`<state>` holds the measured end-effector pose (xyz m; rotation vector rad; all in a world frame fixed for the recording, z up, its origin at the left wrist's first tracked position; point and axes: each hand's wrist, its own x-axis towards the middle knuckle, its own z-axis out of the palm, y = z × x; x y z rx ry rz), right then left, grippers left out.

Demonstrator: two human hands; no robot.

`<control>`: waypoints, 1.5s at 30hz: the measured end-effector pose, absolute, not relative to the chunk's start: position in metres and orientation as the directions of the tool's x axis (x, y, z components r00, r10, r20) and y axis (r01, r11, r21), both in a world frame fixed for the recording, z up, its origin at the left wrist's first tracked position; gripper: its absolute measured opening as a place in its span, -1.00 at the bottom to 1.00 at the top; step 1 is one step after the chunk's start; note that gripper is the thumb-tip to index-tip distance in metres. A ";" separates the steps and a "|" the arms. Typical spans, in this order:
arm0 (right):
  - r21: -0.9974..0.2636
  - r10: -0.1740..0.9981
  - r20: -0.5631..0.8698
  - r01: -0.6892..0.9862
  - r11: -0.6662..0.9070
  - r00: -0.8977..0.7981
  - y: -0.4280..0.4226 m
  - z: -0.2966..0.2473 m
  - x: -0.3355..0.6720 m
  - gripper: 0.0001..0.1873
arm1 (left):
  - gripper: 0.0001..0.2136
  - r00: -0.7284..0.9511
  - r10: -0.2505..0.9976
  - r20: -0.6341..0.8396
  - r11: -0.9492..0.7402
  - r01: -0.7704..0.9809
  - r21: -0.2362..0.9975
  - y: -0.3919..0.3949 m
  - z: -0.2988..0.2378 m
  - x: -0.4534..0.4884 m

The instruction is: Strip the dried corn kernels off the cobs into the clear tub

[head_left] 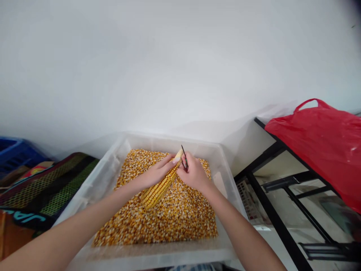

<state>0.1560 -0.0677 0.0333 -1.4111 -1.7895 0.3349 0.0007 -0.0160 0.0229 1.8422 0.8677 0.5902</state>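
Observation:
An ear of corn [160, 191] lies slanted over a bed of loose corn kernels [146, 229], its pale tip pointing up and to the right. My left hand [162, 171] grips its upper part, fingers laid along the cob. At the tip, my right hand [193, 172] is closed around a thin dark pointed tool [183, 151] whose blade stands upward beside the cob. What kind of tool it is I cannot make out, since the fingers hide its lower part. Both hands are above the translucent plastic bin [228, 165] that contains the kernels.
A white wall [180, 75] rises behind the bin. To the right, a red plastic bag [318, 139] rests on a black metal frame [270, 214]. On the left are a blue crate [19, 154] and a mesh bag [62, 184] close to the bin's side.

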 end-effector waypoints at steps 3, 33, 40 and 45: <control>-0.650 0.895 0.446 0.686 0.328 -0.005 -0.067 0.031 0.155 -0.87 | -0.42 0.630 0.777 0.005 -0.246 0.296 0.923 -0.016 0.021 0.000; -0.724 0.909 0.416 0.613 0.315 0.024 -0.067 0.031 0.155 -0.87 | -0.47 0.681 0.722 0.122 -0.367 0.228 0.902 -0.017 0.024 0.002; -0.795 0.925 0.378 0.501 0.342 -0.030 -0.071 0.032 0.159 -0.88 | -0.41 0.641 0.768 0.009 -0.245 0.281 0.928 -0.016 0.019 0.000; -0.818 0.932 0.362 0.466 0.336 -0.037 -0.071 0.033 0.159 -0.88 | -0.42 0.649 0.761 0.016 -0.261 0.283 0.923 -0.017 0.024 -0.001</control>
